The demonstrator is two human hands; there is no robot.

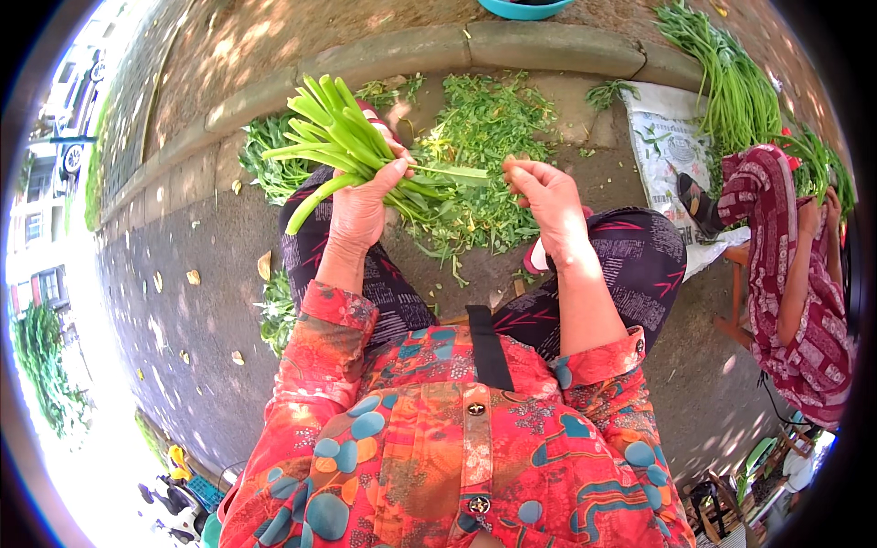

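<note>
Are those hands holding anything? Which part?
The left hand grips a bunch of green stalks around the middle; whether the right hand pinches anything, I can't tell.

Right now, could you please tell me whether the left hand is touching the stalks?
Touching: the head view shows the left hand wrapped around the bunch of stalks, their ends fanning out beyond its grip.

Smooth, slightly glossy stems (345,132); matt cloth in the shirt (411,457) — its buttons (476,409) shiny, metal-looking. The curb (548,49) looks like rough concrete — the basin (525,10) like smooth plastic.
</note>
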